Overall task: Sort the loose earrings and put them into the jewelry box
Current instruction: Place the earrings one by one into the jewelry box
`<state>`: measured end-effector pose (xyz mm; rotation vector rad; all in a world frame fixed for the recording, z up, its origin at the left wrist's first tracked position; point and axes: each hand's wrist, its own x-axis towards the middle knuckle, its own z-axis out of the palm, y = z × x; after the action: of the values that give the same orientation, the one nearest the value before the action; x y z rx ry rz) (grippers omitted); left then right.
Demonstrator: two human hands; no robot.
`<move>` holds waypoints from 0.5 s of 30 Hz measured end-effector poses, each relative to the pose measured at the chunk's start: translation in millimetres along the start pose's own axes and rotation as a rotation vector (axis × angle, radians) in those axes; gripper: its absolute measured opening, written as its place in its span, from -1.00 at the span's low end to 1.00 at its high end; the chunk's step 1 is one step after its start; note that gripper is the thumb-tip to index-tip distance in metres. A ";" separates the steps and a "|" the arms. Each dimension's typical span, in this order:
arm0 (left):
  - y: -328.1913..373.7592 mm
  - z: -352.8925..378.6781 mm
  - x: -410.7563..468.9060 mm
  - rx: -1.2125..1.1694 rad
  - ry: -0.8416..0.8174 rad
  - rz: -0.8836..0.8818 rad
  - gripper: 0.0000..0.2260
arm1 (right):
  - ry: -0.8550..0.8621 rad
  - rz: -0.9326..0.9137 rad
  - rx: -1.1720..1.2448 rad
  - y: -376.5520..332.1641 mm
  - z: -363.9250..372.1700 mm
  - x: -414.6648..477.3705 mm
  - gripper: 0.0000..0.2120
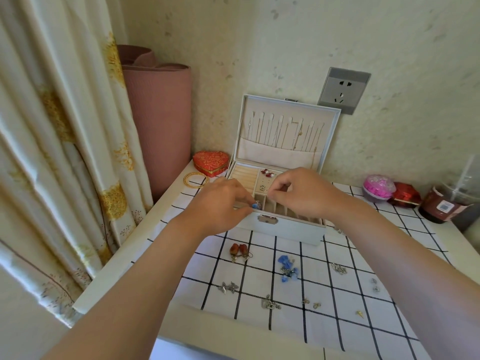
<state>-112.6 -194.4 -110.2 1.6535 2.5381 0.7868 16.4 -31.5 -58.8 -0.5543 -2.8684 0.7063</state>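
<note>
Blue earring [256,205], white rectangular jewelry box [291,228]

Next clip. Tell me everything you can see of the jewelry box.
The jewelry box is pale, leather-like, with a silver clasp on its front wall. Its lid stands open and upright, cream-lined, hung with thin chains above a pocket. The tray holds ring rolls, an earring panel with red-and-pearl pieces, and narrow front slots. It stands on the checked cloth. The left hand, pinching a small blue earring, and the right hand are over the tray.
</note>
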 end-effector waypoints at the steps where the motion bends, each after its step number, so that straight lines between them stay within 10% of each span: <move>1: 1.8 -1.2 -1.0 0.031 0.009 0.012 -0.77 | 0.019 -0.025 0.010 -0.2 -2.9 -7.3 -0.90; 7: 37.3 -2.6 -16.8 -0.134 0.083 0.101 -0.90 | -0.206 -0.005 -0.054 13.3 1.7 -66.2 -0.92; 15: 67.0 23.0 -40.6 0.005 -0.379 0.038 -0.85 | -0.367 0.067 -0.188 29.0 28.1 -90.1 -0.78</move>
<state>-31.1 -198.9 -113.0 1.6681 2.2541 0.4170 102.7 -54.0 -101.1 -0.6020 -3.2980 0.6055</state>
